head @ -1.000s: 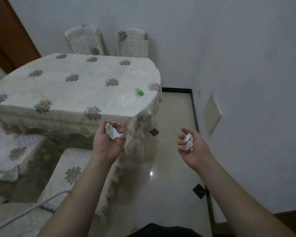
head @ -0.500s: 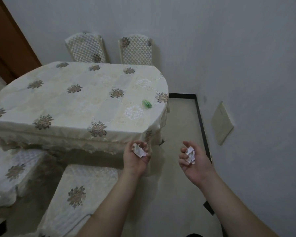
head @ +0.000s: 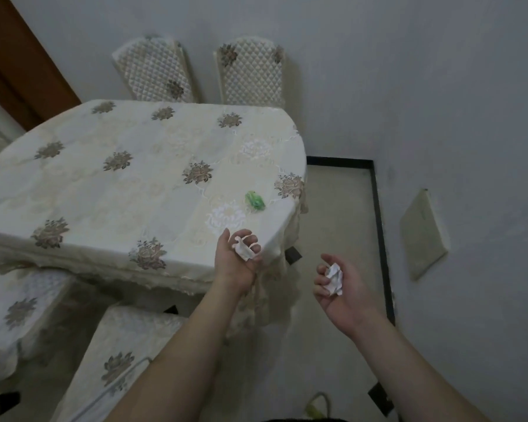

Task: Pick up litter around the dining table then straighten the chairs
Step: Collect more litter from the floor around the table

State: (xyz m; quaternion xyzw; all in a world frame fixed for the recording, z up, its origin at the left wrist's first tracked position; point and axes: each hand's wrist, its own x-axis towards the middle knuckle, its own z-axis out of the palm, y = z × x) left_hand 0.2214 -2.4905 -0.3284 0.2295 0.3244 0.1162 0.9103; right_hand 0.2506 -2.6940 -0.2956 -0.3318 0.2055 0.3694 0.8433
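Head view: left hand (head: 237, 260) was palm-up, fingers curled round a crumpled white paper (head: 243, 249), just over the near edge of the surface (head: 110, 190). Right hand (head: 342, 287) was also palm-up, off to the side above the floor (head: 333, 214), fingers curled loosely round a second paper wad (head: 334, 278). Green wrapper (head: 255, 201) lay on the surface near the left hand, not yet collected. Risk: both hands full, so reaching for the wrapper could let a wad slip out onto the floor. Chairs (head: 250, 71) not yet straightened.
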